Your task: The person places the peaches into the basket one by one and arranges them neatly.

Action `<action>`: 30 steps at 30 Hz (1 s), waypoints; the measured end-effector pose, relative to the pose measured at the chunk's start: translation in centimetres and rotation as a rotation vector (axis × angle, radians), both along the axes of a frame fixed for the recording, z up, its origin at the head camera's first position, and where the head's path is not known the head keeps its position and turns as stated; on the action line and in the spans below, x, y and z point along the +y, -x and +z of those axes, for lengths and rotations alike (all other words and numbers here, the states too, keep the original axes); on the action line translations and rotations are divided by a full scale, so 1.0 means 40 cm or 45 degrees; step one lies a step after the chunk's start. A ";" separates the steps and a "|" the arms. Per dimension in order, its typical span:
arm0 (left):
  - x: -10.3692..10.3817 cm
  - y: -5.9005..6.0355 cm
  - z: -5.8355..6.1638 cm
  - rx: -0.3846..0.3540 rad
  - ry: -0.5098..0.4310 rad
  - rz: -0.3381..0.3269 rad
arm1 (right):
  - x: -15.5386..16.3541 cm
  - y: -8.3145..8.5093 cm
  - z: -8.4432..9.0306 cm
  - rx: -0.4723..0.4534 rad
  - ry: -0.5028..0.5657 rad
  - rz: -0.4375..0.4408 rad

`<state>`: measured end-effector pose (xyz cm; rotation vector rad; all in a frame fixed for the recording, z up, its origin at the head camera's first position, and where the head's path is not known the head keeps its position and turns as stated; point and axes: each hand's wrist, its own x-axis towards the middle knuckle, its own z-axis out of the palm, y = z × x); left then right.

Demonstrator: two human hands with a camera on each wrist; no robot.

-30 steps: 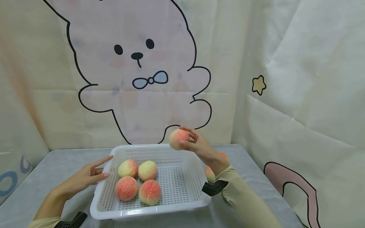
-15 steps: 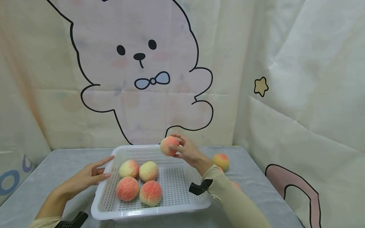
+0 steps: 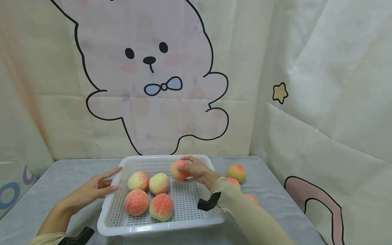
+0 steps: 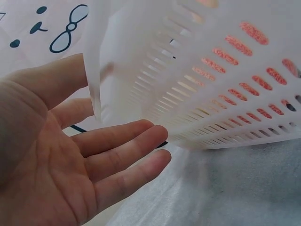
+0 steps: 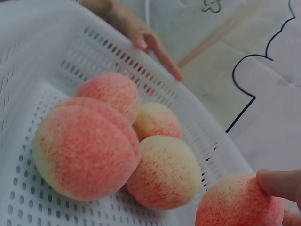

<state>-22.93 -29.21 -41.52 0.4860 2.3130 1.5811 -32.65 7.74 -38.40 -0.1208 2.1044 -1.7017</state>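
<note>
cloth backdrop [image 3: 159, 119] with a big printed bear hangs at twelve o'clock, beyond a grey-covered bench [image 3: 82, 173]. on the bench stands a white slotted basket [image 3: 165, 226]. both hands are at it: the left hand [image 3: 88, 190] lies spread at its nine-to-ten o'clock side, fingers straight, touching the rim and gripping nothing; the right hand [image 3: 197, 172], its sleeve [image 3: 254, 217] running back toward four o'clock, has thumb and fingers curled round a held peach [image 3: 179, 170].

four more lie bunched in the basket: a speckled peach [image 3: 138, 180] toward ten, a pale yellow peach [image 3: 159, 183] toward twelve, a red peach [image 3: 136, 202] toward nine and a red-and-cream peach [image 3: 161, 207] toward six. outside, between two and three o'clock, sit three loose peaches [image 3: 236, 173], two partly hidden by the sleeve.

the held peach is at about one o'clock, just beside the pale yellow one; whether it touches the floor of the basket i cannot tell. the step in hand looks like placing it there, and the next move seems to call for settling it gently, then loosening the grip without nudging its neighbour.
</note>
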 end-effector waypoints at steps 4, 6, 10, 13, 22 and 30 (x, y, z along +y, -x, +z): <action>-0.002 -0.001 -0.001 -0.001 0.004 0.008 | -0.017 -0.002 -0.009 0.011 -0.074 0.016; -0.003 0.000 -0.002 -0.002 0.011 0.013 | -0.024 -0.004 -0.015 0.024 -0.112 0.026; -0.002 0.004 -0.002 -0.010 0.012 0.023 | -0.030 -0.005 -0.024 0.039 -0.157 0.036; -0.002 0.006 -0.001 -0.007 0.014 0.025 | -0.030 -0.008 -0.029 0.036 -0.188 0.044; -0.001 0.011 0.001 -0.004 0.001 0.013 | -0.029 -0.015 -0.040 0.039 -0.234 0.074; 0.000 0.008 -0.007 -0.017 -0.009 0.010 | -0.024 -0.029 -0.036 0.010 -0.245 0.179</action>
